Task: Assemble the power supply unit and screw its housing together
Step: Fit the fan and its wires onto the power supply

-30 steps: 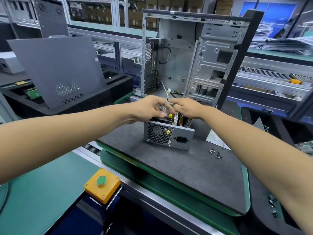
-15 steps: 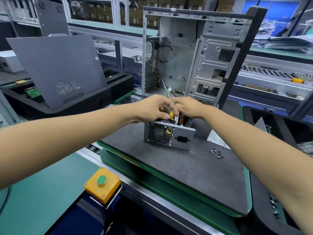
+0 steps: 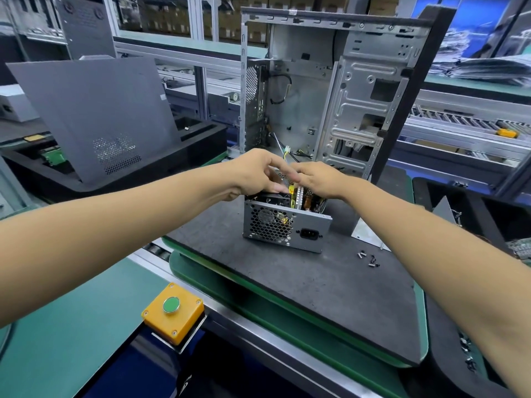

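Note:
The power supply unit (image 3: 287, 228) sits on the dark mat (image 3: 316, 288) with its top open, fan grille and power socket facing me, and yellow and copper parts showing inside. My left hand (image 3: 258, 173) curls over its top left edge, thumb against the housing. My right hand (image 3: 321, 179) lies over the open top from the right. The fingertips of both hands meet, blurred, above the inner parts, and what they touch is hidden. Several small screws (image 3: 367, 258) lie loose on the mat to the right. A silver metal plate (image 3: 369, 232) stands behind the unit's right side.
An open computer case (image 3: 330, 96) stands upright just behind the unit. A grey side panel (image 3: 94, 116) leans on a black foam tray at the left. A yellow box with a green button (image 3: 172, 310) sits at the near bench edge. Black trays flank the mat at the right.
Both hands stay over the unit's open top. My left fingers have stretched a little further over my right fingertips. The unit has not moved.

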`<state>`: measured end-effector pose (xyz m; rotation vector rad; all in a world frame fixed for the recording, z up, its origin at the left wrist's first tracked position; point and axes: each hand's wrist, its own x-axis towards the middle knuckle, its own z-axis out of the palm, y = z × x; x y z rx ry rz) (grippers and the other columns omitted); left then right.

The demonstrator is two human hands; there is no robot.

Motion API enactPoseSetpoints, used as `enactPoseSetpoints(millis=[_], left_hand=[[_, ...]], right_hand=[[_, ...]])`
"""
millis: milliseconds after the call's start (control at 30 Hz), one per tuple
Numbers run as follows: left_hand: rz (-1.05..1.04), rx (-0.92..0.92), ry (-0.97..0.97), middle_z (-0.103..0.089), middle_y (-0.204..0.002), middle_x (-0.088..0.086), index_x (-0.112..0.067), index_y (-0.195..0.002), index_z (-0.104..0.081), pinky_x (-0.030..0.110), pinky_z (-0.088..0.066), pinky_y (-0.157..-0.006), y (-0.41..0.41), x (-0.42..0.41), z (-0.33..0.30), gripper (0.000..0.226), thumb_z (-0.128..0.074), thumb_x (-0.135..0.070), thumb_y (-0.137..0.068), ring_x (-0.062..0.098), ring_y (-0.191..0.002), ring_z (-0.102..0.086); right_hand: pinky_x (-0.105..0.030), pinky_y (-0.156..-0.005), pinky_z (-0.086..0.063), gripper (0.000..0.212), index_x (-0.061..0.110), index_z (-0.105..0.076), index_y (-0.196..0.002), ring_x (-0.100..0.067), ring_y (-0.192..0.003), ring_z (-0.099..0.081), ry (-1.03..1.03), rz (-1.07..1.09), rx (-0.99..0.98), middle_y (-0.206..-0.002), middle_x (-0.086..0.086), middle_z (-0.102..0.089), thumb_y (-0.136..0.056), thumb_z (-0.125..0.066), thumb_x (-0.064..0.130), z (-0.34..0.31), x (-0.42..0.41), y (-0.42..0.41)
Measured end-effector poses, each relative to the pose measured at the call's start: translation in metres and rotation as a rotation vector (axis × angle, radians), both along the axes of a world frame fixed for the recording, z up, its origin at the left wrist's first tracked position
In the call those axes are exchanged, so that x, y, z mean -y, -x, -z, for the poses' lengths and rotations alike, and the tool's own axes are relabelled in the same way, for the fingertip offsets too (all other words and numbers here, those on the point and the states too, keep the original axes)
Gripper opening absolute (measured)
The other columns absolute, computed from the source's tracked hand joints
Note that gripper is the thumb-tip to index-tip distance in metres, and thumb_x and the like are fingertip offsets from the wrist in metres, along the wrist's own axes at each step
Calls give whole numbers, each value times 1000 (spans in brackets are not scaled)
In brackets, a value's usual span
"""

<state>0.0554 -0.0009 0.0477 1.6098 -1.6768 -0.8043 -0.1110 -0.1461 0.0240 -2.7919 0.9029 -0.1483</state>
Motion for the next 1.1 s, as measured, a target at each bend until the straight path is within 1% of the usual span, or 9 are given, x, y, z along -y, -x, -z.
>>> enactPoseSetpoints(millis=[300,433,500,600,667,767,867,967,1100], left_hand=[[52,16,93,-78,-82,3,-32,-95,-82,28,-59,-85,3,2,11,44,-69,10,-91,10,-78,-67],[4,-27,88,-74,-78,4,-24,-96,-82,42,-57,-100,-3,6,15,43,-64,14,-92,11,-79,-67],[53,9,59,-70,-78,5,-18,-103,-81,44,-55,-103,5,9,14,40,-63,16,-92,14,-81,-64],[151,67,42,-70,-84,5,-20,-106,-82,24,-55,-90,9,10,11,42,-63,15,-91,4,-77,-63],[154,37,68,-69,-84,8,-22,-104,-81,19,-53,-84,3,8,10,45,-62,17,-91,0,-74,-63],[85,-98,73,-69,-81,6,-26,-99,-80,25,-54,-87,-4,7,13,48,-62,18,-91,7,-76,-61],[154,-9,51,-71,-83,4,-26,-101,-80,22,-51,-81,6,10,14,45,-65,14,-91,9,-76,-59],[144,84,72,-72,-85,2,-27,-105,-80,22,-51,-79,15,12,16,43,-66,12,-91,6,-73,-58],[142,-6,51,-72,-85,4,-30,-99,-80,33,-55,-88,3,12,7,47,-66,14,-91,13,-82,-63]], right_hand=[[-45,-95,-48,27,17,-61,-120,-28,-105,-61,25,-60,0,-114,-6,-69,-110,-38,28,1,-2,3],[-46,-93,-48,24,11,-61,-115,-30,-103,-60,49,-62,-18,-111,-11,-68,-109,-40,21,2,2,1],[-40,-89,-48,26,31,-64,-106,-27,-101,-60,46,-92,1,-108,-2,-68,-110,-40,20,1,0,1],[-38,-84,-48,33,55,-47,-88,-26,-98,-60,45,-96,28,-100,9,-63,-106,-43,27,-1,-3,2],[-39,-85,-49,17,52,-52,-94,-26,-99,-60,32,-101,-5,-103,6,-66,-100,-38,44,0,-2,2],[-39,-87,-48,30,36,-61,-119,-24,-102,-60,48,-77,-22,-110,4,-67,-106,-36,46,2,2,-1],[-34,-74,-39,21,45,-55,-98,-23,-93,-57,64,-77,-21,-98,10,-60,-95,-35,47,4,2,-1],[-33,-70,-36,19,32,-59,-105,-27,-91,-59,62,-65,-38,-94,9,-58,-96,-43,31,3,2,-2],[-33,-66,-35,17,32,-57,-100,-25,-84,-53,101,-22,-50,-84,9,-58,-102,-43,22,4,5,-2]])
